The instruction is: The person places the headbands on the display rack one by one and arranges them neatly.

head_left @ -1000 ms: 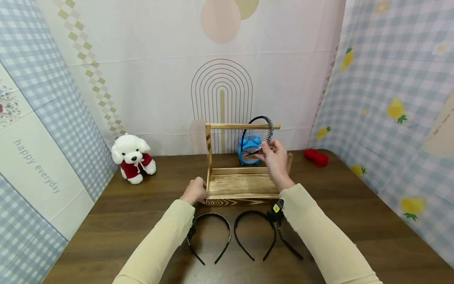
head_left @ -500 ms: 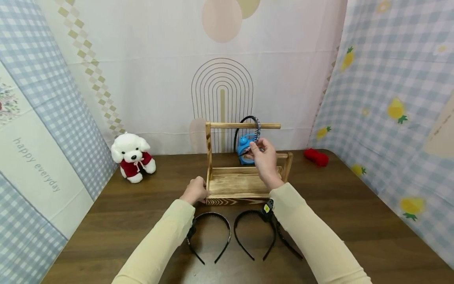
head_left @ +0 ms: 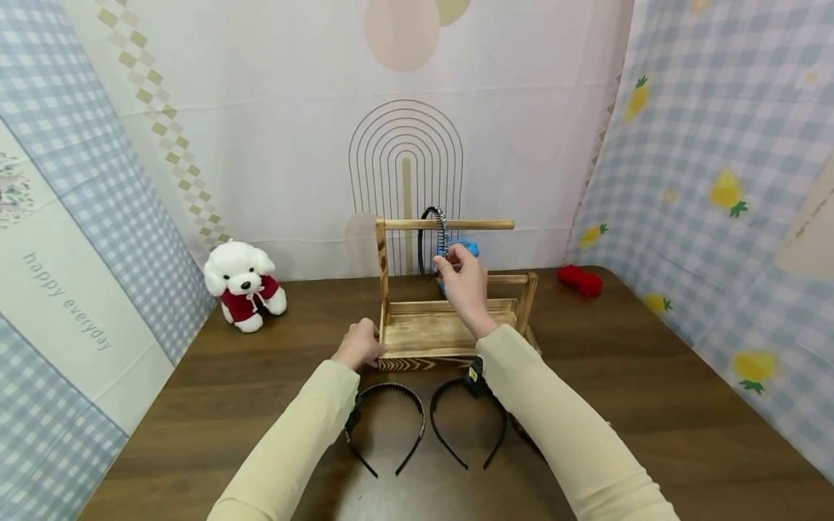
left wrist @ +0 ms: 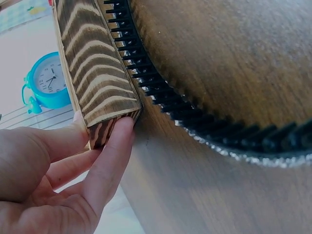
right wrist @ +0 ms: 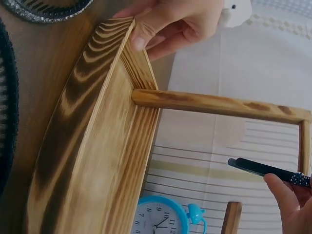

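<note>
My right hand (head_left: 465, 286) pinches one leg of a black toothed headband (head_left: 444, 230) with a glittery outer face. Its arch rises over the upper bar (head_left: 485, 225) of a wooden headband stand (head_left: 417, 336); whether it touches the bar I cannot tell. In the right wrist view, a tip of the headband (right wrist: 261, 168) juts past the right hand's fingers. My left hand (head_left: 359, 344) grips the stand's front left tray corner, thumb on one side and fingers on the other in the left wrist view. Two more headbands lie in front, a glittery one (head_left: 422, 416) and a black one (head_left: 434, 420).
Part of another headband (head_left: 528, 438) shows beside the right sleeve. Behind the stand is a blue alarm clock (left wrist: 48, 80), mostly hidden by the right hand in the head view. A white plush dog (head_left: 241, 286) sits left; a red bundle (head_left: 580, 281) lies right.
My right hand has carried the headband leftward along the upper bar, uncovering the stand's lower right bar. My left hand stays on the tray corner.
</note>
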Action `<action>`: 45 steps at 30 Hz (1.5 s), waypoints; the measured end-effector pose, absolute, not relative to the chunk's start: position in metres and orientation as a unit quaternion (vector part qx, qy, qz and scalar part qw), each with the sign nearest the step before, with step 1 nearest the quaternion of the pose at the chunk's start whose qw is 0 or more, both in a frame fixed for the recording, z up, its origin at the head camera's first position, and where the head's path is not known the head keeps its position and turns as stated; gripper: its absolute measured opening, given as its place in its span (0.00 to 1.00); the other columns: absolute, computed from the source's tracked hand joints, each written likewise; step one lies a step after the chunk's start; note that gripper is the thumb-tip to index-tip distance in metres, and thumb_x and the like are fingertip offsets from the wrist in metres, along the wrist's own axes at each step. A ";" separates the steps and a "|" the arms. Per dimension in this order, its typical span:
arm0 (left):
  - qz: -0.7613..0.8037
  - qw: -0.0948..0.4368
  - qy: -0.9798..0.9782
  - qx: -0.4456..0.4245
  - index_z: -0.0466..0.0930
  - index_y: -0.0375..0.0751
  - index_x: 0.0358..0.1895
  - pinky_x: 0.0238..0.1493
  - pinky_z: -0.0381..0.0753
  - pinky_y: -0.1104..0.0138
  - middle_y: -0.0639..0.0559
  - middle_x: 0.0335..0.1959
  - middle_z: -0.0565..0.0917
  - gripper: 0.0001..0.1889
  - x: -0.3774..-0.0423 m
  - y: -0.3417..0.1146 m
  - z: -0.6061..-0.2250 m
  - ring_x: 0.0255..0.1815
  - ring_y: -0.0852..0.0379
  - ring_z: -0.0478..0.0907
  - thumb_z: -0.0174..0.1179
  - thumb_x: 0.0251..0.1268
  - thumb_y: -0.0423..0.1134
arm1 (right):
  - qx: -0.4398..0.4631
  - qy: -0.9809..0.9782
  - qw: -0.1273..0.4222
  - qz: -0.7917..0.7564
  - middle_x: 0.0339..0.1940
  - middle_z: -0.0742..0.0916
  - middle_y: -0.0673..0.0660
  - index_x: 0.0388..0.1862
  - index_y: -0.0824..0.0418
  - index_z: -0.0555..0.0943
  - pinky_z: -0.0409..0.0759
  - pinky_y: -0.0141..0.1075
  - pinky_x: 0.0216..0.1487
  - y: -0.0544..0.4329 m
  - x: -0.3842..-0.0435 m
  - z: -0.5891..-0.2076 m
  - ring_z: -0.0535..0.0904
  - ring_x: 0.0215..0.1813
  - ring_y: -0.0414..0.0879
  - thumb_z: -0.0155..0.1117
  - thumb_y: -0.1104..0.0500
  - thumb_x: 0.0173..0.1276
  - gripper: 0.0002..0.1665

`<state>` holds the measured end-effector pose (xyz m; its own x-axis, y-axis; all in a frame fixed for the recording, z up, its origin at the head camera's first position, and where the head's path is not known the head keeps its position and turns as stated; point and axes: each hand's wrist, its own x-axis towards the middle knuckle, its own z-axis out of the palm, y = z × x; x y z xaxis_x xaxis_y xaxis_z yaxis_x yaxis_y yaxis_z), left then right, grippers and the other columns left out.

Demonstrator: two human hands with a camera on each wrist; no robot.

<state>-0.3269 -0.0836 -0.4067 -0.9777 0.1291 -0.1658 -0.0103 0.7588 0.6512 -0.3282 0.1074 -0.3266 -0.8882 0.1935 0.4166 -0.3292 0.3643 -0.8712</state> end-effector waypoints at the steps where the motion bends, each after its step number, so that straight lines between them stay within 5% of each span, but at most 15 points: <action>1: 0.342 0.099 0.934 0.034 0.77 0.24 0.54 0.38 0.88 0.60 0.27 0.52 0.80 0.18 -0.328 -0.082 -0.406 0.24 0.51 0.86 0.64 0.65 0.33 | 0.048 -0.795 0.236 0.557 0.39 0.83 0.63 0.34 0.65 0.73 0.88 0.40 0.43 0.106 -0.329 -0.325 0.85 0.42 0.56 0.62 0.58 0.72 0.11; 11: 0.358 0.091 0.929 0.037 0.83 0.27 0.42 0.30 0.88 0.62 0.35 0.36 0.84 0.10 -0.332 -0.072 -0.404 0.24 0.49 0.86 0.64 0.65 0.33 | 0.076 -0.847 0.246 0.464 0.35 0.86 0.60 0.34 0.59 0.76 0.73 0.37 0.27 0.089 -0.333 -0.324 0.77 0.28 0.48 0.60 0.53 0.73 0.11; 19: 0.363 0.093 0.927 0.021 0.82 0.24 0.45 0.30 0.88 0.62 0.32 0.39 0.84 0.12 -0.325 -0.085 -0.413 0.21 0.51 0.85 0.65 0.64 0.31 | 0.098 -0.860 0.185 0.465 0.37 0.85 0.59 0.35 0.60 0.74 0.68 0.33 0.24 0.061 -0.334 -0.326 0.71 0.23 0.45 0.57 0.55 0.75 0.11; 25: 0.372 0.094 0.923 0.024 0.80 0.24 0.48 0.30 0.88 0.61 0.33 0.36 0.83 0.14 -0.325 -0.086 -0.414 0.22 0.50 0.85 0.64 0.64 0.31 | 0.103 -0.880 0.152 0.438 0.51 0.85 0.58 0.51 0.60 0.78 0.83 0.40 0.40 0.056 -0.330 -0.322 0.83 0.42 0.50 0.57 0.53 0.76 0.13; 29: 0.363 0.097 0.926 0.018 0.82 0.26 0.42 0.30 0.88 0.61 0.36 0.32 0.83 0.09 -0.323 -0.085 -0.414 0.23 0.49 0.86 0.65 0.64 0.31 | 0.107 -0.881 0.134 0.441 0.59 0.83 0.60 0.61 0.62 0.76 0.83 0.45 0.55 0.059 -0.324 -0.325 0.82 0.57 0.53 0.60 0.55 0.74 0.20; 36: 0.342 0.083 0.936 0.026 0.84 0.29 0.34 0.33 0.88 0.60 0.38 0.29 0.85 0.07 -0.322 -0.083 -0.411 0.22 0.49 0.86 0.65 0.63 0.32 | 0.092 -0.874 0.147 0.455 0.57 0.82 0.60 0.61 0.61 0.75 0.81 0.45 0.59 0.075 -0.315 -0.328 0.80 0.58 0.52 0.65 0.55 0.70 0.23; 45: 0.340 0.082 0.937 0.027 0.83 0.27 0.38 0.31 0.88 0.62 0.33 0.36 0.85 0.08 -0.326 -0.082 -0.411 0.21 0.50 0.86 0.66 0.62 0.32 | 0.098 -0.854 0.141 0.492 0.55 0.82 0.59 0.61 0.61 0.75 0.80 0.45 0.61 0.103 -0.295 -0.331 0.79 0.58 0.52 0.67 0.53 0.68 0.26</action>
<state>-0.3259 -0.0825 -0.4114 -0.9852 0.1067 -0.1343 -0.0042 0.7680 0.6405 -0.2950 0.1034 -0.3306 -0.9414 -0.0287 0.3362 -0.3053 0.4967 -0.8125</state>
